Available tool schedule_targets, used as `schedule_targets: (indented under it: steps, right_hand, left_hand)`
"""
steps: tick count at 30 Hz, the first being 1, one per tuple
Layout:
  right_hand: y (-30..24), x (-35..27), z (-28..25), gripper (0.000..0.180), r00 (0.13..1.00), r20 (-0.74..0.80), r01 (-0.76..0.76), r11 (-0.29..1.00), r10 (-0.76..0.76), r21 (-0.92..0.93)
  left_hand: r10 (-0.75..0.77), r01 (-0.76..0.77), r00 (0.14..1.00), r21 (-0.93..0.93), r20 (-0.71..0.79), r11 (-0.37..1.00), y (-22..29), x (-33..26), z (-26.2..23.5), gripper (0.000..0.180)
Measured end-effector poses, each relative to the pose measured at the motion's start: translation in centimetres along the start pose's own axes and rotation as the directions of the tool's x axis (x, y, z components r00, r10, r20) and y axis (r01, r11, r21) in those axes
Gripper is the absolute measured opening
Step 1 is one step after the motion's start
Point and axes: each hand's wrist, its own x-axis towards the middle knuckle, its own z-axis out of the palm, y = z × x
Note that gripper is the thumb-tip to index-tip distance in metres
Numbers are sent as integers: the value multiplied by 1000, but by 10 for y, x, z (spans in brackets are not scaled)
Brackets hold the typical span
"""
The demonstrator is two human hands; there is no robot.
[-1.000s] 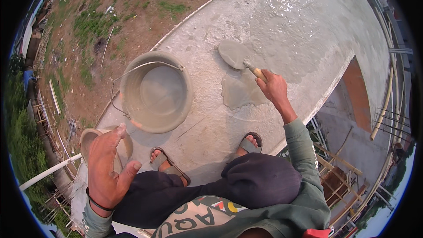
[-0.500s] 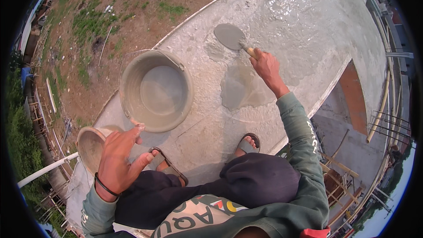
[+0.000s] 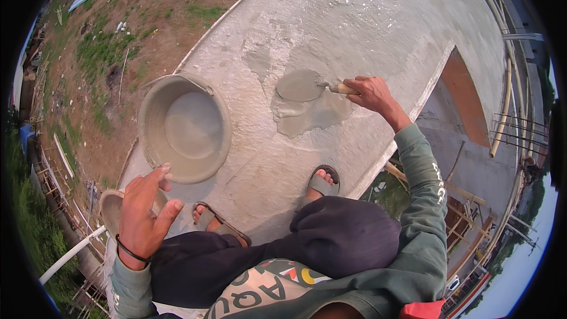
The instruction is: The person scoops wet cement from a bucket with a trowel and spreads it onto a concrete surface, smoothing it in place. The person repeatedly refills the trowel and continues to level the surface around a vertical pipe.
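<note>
My right hand [image 3: 372, 93] is closed around the wooden handle of a round-bladed trowel [image 3: 300, 85]. Its blade, coated in grey, lies over the upper part of a puddle of wet grey cement slurry [image 3: 316, 117] on the concrete slab. My left hand [image 3: 143, 211] holds nothing, with thumb and fingers apart. Its fingertips are close to the near rim of a large grey bucket [image 3: 224, 133]; whether they touch it I cannot tell. Thin residue shows in the bucket's bottom. A smaller bucket [image 3: 110, 210] is partly hidden behind my left hand.
The concrete slab [image 3: 260, 171] carries my sandalled feet. Its left edge drops to earth and grass [image 3: 112, 47]. At the right is an opening with an orange-brown inner face [image 3: 466, 97], with timber and rods below. Glossy wet cement [image 3: 378, 0] covers the far slab.
My right hand has drawn the trowel nearer to me, from beyond the slurry puddle onto it. The view has shifted; my left hand stays by the bucket with fingers apart.
</note>
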Motion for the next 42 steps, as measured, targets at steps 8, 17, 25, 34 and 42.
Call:
schedule_targets:
  steps: [8,17,25,34,42]
  right_hand:
    - [1,-37,21,40,970,-67,-222,960,235,169]
    - [-8,-117,32,36,766,-240,-581,802,596,137]
    - [-56,-152,43,39,835,-94,-509,826,542,240]
    - [-126,-156,48,34,752,172,-588,531,636,610]
    - [-67,-164,38,36,698,141,-651,539,702,535]
  left_hand:
    - [3,-3,997,11,75,1000,4,11,7,57]
    - [8,-8,993,6,120,1000,0,22,9,55]
    - [44,-39,987,-35,157,999,-6,33,17,55]
    - [111,-106,978,-36,176,994,-10,42,20,54]
    - [86,-76,979,-61,184,995,-12,43,19,53]
